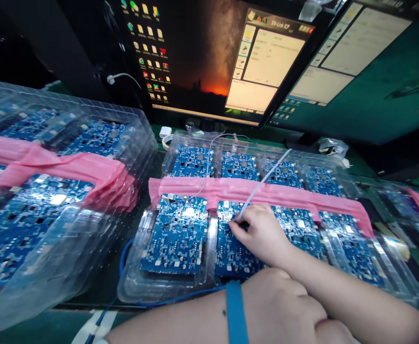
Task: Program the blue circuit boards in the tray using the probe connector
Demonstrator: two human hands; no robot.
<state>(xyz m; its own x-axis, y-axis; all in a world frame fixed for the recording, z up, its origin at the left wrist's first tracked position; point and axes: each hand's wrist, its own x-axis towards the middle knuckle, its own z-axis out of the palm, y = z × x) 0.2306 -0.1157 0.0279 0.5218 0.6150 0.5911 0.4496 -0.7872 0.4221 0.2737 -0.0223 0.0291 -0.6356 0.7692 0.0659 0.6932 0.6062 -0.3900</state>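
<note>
My right hand (263,231) reaches in from the right, its thumb and forefinger pinched on the lower end of a thin pale strip (264,182). The strip slants up to the right across pink foam. Its fingertips are over a blue circuit board (236,253) in a clear plastic tray (134,282); whether they touch the board I cannot tell. Nearer the camera, my left hand (284,306) lies below the right forearm with curled fingers. A blue wrist strap (236,310) circles that wrist. Whatever the left fingers hold, if anything, is hidden.
Pink foam strips (284,195) run across the tray's boards. A taller tray stack (137,129) with more boards and foam stands at left. Behind are two monitors (195,62). A blue cord (181,298) runs along the tray's front, and a thin white wire (208,162) crosses its back.
</note>
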